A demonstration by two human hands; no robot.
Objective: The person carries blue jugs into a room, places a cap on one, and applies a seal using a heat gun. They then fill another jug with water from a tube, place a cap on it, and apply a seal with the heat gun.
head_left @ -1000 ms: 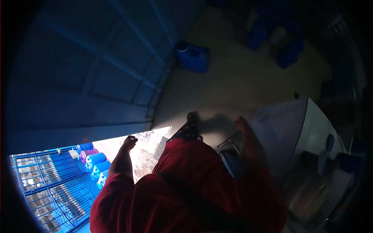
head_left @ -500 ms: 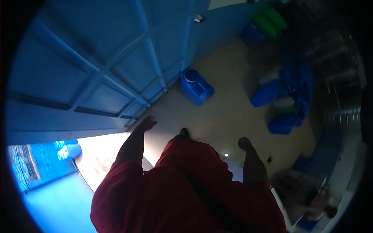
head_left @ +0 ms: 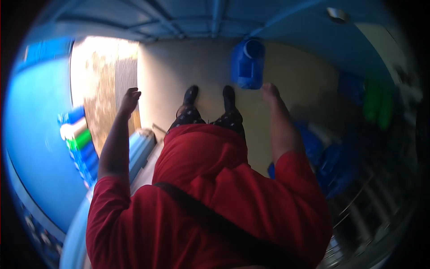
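Observation:
My left hand (head_left: 130, 100) hangs out to the left beside the doorway, fingers loosely bent and a little apart, with nothing in it. My right hand (head_left: 270, 91) is stretched forward, just beside the lower end of a blue plastic jerrycan (head_left: 249, 74). Blur smears its fingers, and it overlaps the floor in this view. The jerrycan has a round pale-rimmed cap and a moulded handle, and stands on the floor near the blue panelled door. Between my arms show my red shirt and two dark shoes (head_left: 191, 95).
The blue metal door (head_left: 197, 20) spans the front. To the left, a bright doorway (head_left: 101, 62) opens beside several stacked blue, white and green containers (head_left: 83, 143). Blue containers (head_left: 333, 166) and green ones (head_left: 378, 105) lie in shadow on the right, near a dark rack (head_left: 367, 210).
My view has swung left, bringing the doorway and outside stack further in. The jerrycan now appears nearer my right hand. Both arms reach higher in view, and both shoes show.

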